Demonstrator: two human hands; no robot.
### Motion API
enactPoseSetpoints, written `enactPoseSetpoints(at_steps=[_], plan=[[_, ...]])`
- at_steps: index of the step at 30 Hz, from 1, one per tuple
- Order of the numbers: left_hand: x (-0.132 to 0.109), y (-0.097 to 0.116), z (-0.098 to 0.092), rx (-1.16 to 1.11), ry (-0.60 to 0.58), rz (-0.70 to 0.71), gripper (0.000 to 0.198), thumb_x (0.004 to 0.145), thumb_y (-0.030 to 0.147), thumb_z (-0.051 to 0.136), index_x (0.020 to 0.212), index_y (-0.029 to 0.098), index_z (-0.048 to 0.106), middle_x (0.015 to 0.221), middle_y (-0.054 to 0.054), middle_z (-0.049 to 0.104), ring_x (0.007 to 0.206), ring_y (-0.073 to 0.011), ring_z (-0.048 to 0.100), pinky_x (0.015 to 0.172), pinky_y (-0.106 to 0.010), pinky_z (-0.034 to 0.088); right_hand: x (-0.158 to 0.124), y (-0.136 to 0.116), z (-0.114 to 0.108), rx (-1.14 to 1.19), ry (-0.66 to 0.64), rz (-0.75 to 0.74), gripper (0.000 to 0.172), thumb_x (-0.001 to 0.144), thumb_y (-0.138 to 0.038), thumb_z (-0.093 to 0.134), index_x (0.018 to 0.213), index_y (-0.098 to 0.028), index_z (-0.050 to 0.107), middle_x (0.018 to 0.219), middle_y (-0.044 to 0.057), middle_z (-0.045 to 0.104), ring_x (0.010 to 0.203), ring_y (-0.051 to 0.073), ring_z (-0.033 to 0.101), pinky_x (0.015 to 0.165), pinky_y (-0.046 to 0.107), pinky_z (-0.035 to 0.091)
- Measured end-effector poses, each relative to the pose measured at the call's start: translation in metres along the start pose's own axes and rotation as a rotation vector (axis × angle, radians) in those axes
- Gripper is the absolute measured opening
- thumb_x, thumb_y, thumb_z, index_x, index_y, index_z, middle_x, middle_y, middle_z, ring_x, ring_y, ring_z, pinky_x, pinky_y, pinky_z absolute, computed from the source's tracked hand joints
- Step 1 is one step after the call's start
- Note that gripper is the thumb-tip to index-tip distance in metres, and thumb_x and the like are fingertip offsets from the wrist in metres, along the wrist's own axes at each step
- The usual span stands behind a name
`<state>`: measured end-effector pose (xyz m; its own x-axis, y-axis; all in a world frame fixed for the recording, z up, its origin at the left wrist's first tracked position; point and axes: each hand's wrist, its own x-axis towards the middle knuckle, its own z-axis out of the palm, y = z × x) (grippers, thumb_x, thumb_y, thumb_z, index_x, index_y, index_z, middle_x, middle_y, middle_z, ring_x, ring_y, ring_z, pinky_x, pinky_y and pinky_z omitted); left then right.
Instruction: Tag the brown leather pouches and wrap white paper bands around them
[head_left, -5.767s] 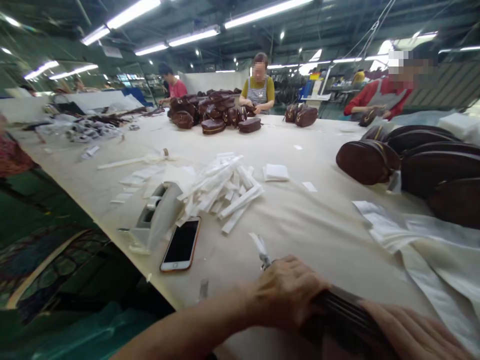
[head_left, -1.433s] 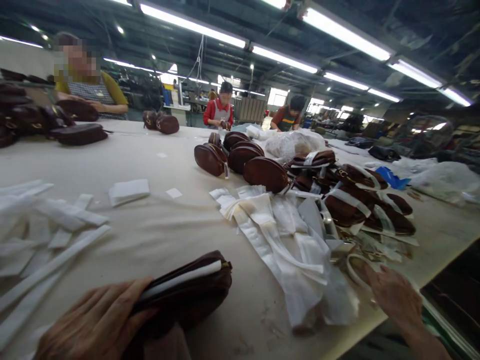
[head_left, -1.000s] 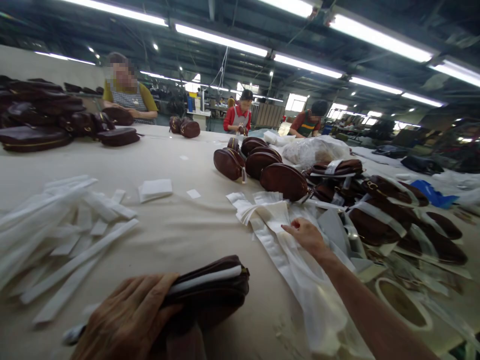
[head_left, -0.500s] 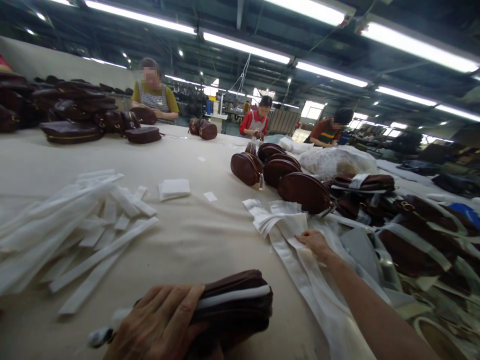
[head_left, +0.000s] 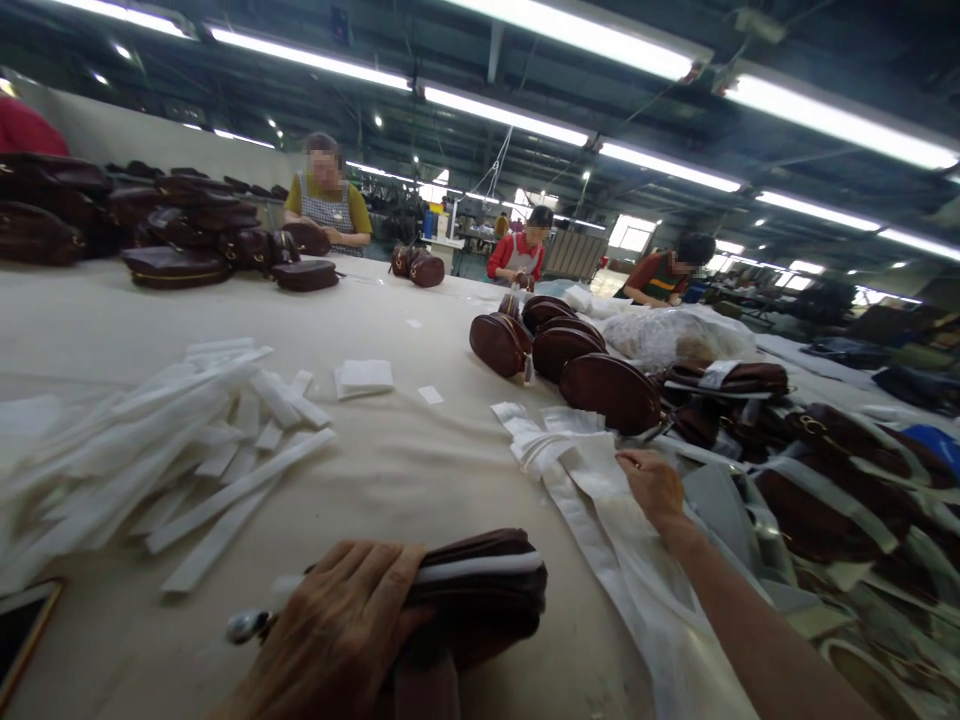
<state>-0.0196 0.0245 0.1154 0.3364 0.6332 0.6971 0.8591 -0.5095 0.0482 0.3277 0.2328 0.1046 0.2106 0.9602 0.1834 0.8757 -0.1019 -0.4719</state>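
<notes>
My left hand [head_left: 345, 625] is wrapped over the near end of a dark brown leather bag [head_left: 487, 605], which lies low in front of me. A white strip [head_left: 480, 567] runs along its top between the zipped edges. A shiny metal piece [head_left: 247, 627] sticks out left of the hand. My right hand [head_left: 651, 487] is at the right edge of a fanned stack of long white strips [head_left: 592, 462]. Its fingers are curled closed, thumb and forefinger pressed together; whatever they pinch is hidden.
Loose white strips [head_left: 225, 440] are heaped left, near a phone [head_left: 26, 630]. Finished brown bags [head_left: 611, 390] stand beyond my right hand, with more bags and wrapping [head_left: 817, 500] piled right. Bags [head_left: 180, 240] are stacked far left. Co-workers [head_left: 328, 200] work across the table.
My right hand has drawn back rightward from the top of the white strips to their edge, its fingers curling in. My left hand keeps its hold on the bag. The view has shifted left.
</notes>
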Motion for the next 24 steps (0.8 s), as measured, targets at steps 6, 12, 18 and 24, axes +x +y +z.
enactPoseSetpoints(at_steps=[6,12,18,24], plan=[[0.005,0.003,-0.005,0.015,0.008,-0.001,0.024,0.098,0.025,0.034,0.103,0.013,0.054,0.083,-0.006,0.062,0.07,-0.0179,0.057,0.067,-0.031,0.044,-0.029,-0.049,-0.013,0.273,0.021,-0.249,0.021,0.076,-0.032,0.049,0.085,-0.017,0.061,0.08,0.006,0.068,0.075,0.019,0.063,0.073,0.033,0.049],[0.007,0.005,-0.011,-0.008,-0.09,-0.036,0.015,0.093,0.023,0.046,0.103,0.013,0.052,0.083,-0.006,0.062,0.071,-0.0202,0.057,0.066,-0.034,0.047,-0.099,-0.111,-0.046,0.586,-0.054,-0.731,0.016,0.083,-0.032,0.055,0.09,-0.024,0.068,0.091,0.002,0.07,0.087,0.019,0.064,0.079,0.032,0.052],[0.007,0.003,-0.013,-0.014,-0.142,-0.038,0.024,0.086,0.027,0.06,0.102,0.012,0.051,0.084,-0.005,0.062,0.072,-0.0223,0.057,0.066,-0.036,0.048,-0.147,-0.147,-0.1,0.501,-0.021,-1.204,0.02,0.087,-0.022,0.057,0.098,-0.032,0.071,0.094,0.003,0.069,0.086,0.017,0.066,0.075,0.026,0.054],[0.007,0.004,-0.014,-0.003,-0.18,-0.068,0.026,0.084,0.028,0.064,0.1,0.013,0.052,0.084,-0.004,0.061,0.073,-0.0222,0.056,0.066,-0.035,0.046,-0.15,-0.16,-0.084,0.47,-0.139,-1.273,0.021,0.089,-0.017,0.055,0.101,-0.029,0.068,0.095,0.0,0.072,0.08,0.012,0.07,0.069,0.015,0.057]])
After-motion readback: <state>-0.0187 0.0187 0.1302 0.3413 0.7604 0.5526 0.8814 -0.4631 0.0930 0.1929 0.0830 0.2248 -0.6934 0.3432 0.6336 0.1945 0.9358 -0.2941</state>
